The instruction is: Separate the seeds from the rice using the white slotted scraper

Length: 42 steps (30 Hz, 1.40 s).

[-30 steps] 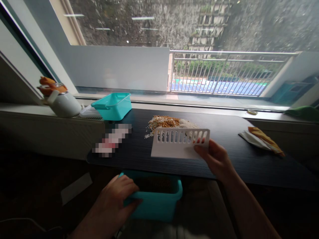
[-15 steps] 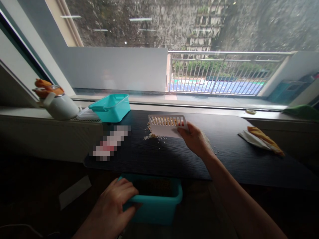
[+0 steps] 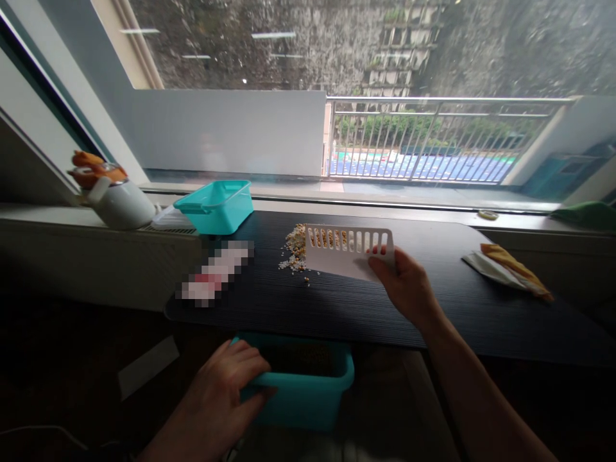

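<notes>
My right hand (image 3: 409, 279) grips the right end of a white slotted plastic scraper (image 3: 339, 260), with a row of slots along its top edge. The scraper stands on or just above the dark table, which of the two I cannot tell. Beside its left end and behind it lies a pile of pale and yellow grains (image 3: 294, 247). Below the table's front edge, my left hand (image 3: 238, 378) is closed on the left rim of a turquoise tub (image 3: 308, 398). Its shadowed inside holds dark brownish contents that are hard to make out.
A second turquoise tub (image 3: 216, 208) stands at the table's back left, near a grey-white pot (image 3: 122, 205) with an orange top. A blurred-out flat item (image 3: 216, 273) lies at left, a yellow and white cloth (image 3: 510, 273) at right. The window runs behind the dark table (image 3: 240, 308).
My right hand has moved the scraper to the right and slightly nearer, uncovering more of the grain pile at its left. My left hand stays on the tub's rim.
</notes>
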### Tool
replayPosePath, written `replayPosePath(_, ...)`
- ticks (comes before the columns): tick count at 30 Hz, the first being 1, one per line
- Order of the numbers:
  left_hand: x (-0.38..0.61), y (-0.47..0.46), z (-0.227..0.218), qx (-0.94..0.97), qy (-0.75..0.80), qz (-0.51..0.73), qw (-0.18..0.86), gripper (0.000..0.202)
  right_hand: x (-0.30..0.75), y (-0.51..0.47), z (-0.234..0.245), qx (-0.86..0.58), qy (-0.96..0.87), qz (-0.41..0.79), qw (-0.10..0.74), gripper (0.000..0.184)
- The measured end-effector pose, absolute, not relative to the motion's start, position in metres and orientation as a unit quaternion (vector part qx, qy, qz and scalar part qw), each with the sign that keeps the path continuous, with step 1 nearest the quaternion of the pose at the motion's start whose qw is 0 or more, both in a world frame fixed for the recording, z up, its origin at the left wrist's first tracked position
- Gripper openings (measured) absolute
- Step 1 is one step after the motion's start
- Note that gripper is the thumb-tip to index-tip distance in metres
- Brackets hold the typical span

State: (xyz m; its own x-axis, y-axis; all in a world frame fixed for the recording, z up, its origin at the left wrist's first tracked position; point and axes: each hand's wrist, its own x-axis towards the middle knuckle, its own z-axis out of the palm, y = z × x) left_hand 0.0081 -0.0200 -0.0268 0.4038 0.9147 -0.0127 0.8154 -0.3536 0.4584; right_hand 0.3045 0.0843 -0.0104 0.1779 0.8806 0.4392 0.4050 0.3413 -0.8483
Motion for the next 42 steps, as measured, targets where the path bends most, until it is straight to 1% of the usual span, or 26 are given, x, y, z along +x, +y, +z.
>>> replayPosePath(10,0.011,-0.018,-0.027,0.815,0.529,0.131,0.198,0.014,0.311,0.073,-0.019,-0.52,-0.61,0.252,0.542,0.021)
replayPosePath(15,0.008,-0.017,-0.027,0.814,0.53,0.125,0.204,0.011,0.304,0.087,-0.018,-0.531,-0.597,0.221,0.559,0.025)
replayPosePath(22,0.003,-0.02,-0.028,0.813,0.534,0.136,0.188,0.013,0.299,0.094,-0.015,-0.524,-0.611,0.241,0.543,0.023)
replayPosePath(26,0.001,-0.019,-0.027,0.807,0.54,0.141,0.193,0.012,0.297,0.096,-0.013,-0.532,-0.603,0.226,0.55,0.026)
replayPosePath(30,-0.002,-0.019,-0.027,0.809,0.539,0.136,0.191,0.011,0.292,0.103,-0.013,-0.523,-0.616,0.227,0.543,0.024)
replayPosePath(33,-0.007,-0.019,-0.028,0.81,0.54,0.137,0.183,0.01,0.292,0.099,-0.011,-0.521,-0.624,0.232,0.534,0.021)
replayPosePath(38,-0.012,-0.017,-0.029,0.808,0.539,0.14,0.19,0.01,0.297,0.081,-0.008,-0.523,-0.604,0.232,0.555,0.021)
replayPosePath(42,-0.015,-0.018,-0.026,0.807,0.542,0.135,0.191,0.011,0.292,0.077,-0.012,-0.525,-0.604,0.243,0.548,0.02)
